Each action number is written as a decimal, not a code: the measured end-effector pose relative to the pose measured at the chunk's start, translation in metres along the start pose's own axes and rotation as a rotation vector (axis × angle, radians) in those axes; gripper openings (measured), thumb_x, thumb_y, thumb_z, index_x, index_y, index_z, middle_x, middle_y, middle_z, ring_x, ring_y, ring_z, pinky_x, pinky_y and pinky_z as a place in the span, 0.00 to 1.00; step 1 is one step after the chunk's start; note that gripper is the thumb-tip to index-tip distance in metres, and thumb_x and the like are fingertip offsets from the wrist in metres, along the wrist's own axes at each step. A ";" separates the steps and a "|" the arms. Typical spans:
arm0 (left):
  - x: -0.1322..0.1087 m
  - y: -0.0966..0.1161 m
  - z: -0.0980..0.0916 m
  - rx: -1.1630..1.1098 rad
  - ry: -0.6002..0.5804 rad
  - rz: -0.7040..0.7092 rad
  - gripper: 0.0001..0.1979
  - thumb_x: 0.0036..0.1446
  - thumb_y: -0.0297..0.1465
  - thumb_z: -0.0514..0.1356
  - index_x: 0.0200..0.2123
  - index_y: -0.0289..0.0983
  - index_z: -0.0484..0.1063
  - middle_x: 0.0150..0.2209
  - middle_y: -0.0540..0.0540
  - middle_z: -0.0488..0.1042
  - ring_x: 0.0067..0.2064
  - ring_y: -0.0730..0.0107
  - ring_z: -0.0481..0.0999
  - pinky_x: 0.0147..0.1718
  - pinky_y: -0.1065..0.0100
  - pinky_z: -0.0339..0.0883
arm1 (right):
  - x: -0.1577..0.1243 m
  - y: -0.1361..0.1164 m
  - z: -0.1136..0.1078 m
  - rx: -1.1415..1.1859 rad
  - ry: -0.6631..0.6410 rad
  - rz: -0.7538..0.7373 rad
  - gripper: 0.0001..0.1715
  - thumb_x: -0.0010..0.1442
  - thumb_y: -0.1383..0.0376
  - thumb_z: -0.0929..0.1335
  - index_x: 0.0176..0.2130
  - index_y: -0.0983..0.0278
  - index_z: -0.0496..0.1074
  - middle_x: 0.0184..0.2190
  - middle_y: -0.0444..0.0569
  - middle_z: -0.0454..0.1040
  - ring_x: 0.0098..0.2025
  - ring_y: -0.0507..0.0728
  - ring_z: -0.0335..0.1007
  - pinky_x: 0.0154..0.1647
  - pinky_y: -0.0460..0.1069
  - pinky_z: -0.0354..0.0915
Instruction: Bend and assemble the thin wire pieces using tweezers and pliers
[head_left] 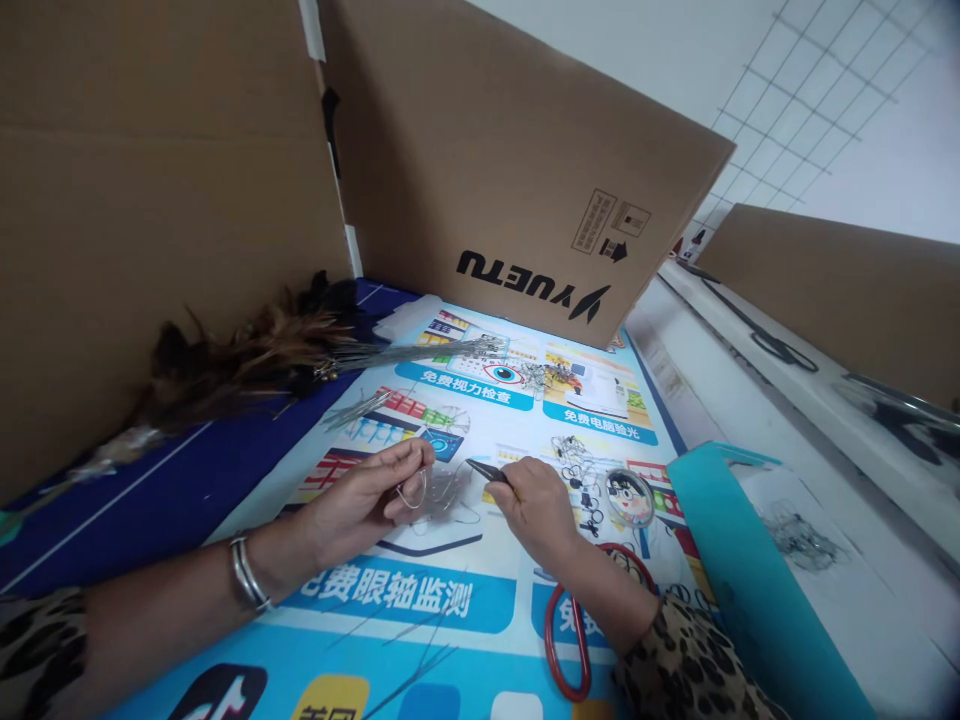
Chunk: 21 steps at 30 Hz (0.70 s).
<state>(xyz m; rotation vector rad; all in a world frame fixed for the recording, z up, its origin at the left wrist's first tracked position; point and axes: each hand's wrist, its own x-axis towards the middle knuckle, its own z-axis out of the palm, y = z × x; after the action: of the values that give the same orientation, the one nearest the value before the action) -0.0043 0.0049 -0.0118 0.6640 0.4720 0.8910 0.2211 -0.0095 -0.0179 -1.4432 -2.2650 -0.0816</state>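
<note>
My left hand (382, 485) is closed, with thumb and fingertips pinching a thin, curved piece of wire (414, 497). My right hand (541, 508) is wrapped round a pair of pliers (487, 470), whose dark, pointed jaws aim left toward the wire. A small gap seems to lie between the jaws and my left fingertips; whether they touch the wire I cannot tell. Beneath my right forearm lie red-handled scissors (553, 640), partly hidden. Right of my right hand are small bent wire pieces (589, 500) and a round clear dish (630, 497).
A bundle of straight wires (420, 352) and brown feathers (255, 345) lie at the back left. Loose wires (420, 665) rest near the front. Tall cardboard panels (480, 150) stand behind. A teal box (750, 570) at right holds tangled wire pieces (802, 540).
</note>
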 end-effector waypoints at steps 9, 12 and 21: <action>0.000 -0.001 0.001 0.009 0.003 -0.033 0.05 0.61 0.29 0.51 0.33 0.35 0.64 0.20 0.54 0.59 0.16 0.85 0.52 0.18 0.76 0.48 | 0.002 -0.002 -0.003 0.005 -0.010 0.002 0.23 0.63 0.51 0.57 0.30 0.64 0.68 0.28 0.48 0.68 0.33 0.54 0.60 0.33 0.47 0.52; 0.000 -0.001 0.001 0.009 -0.001 -0.031 0.05 0.61 0.30 0.51 0.33 0.34 0.64 0.20 0.54 0.59 0.16 0.85 0.52 0.18 0.76 0.49 | 0.002 -0.003 -0.003 0.003 -0.004 0.000 0.23 0.63 0.51 0.57 0.30 0.64 0.68 0.28 0.49 0.68 0.33 0.54 0.61 0.33 0.47 0.52; 0.000 -0.001 0.004 0.061 -0.001 -0.055 0.05 0.60 0.30 0.53 0.33 0.35 0.64 0.19 0.54 0.60 0.17 0.84 0.52 0.19 0.77 0.50 | 0.002 -0.006 -0.003 0.030 -0.009 -0.004 0.24 0.63 0.50 0.57 0.30 0.64 0.68 0.28 0.48 0.68 0.32 0.53 0.60 0.32 0.47 0.52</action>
<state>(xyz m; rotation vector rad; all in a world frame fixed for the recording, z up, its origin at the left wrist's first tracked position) -0.0016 0.0027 -0.0099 0.7039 0.5161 0.8269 0.2160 -0.0114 -0.0134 -1.4262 -2.2675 -0.0425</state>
